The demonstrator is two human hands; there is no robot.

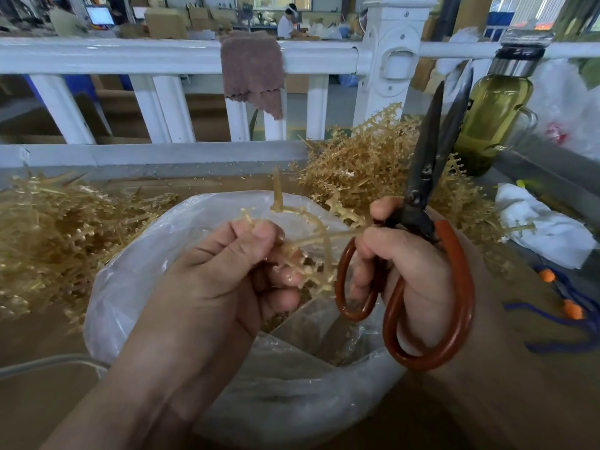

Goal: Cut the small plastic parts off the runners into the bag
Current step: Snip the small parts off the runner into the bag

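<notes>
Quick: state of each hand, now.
Left hand: closed round a tan, branched plastic runner above the clear plastic bag.
Right hand: closed round the orange-handled, dark-bladed steel scissors, blades pointing up.

The left hand (211,287) covers the lower part of the runner (311,235), so the small parts there cannot be counted. The right hand (399,254) hides part of the handles of the scissors (422,177). Bits inside the bag (130,280) are too blurry to tell. The pile of runners (48,228) and the blue cord (568,306) run off the picture's sides. A far-off person (287,22) is too small to make out.
</notes>
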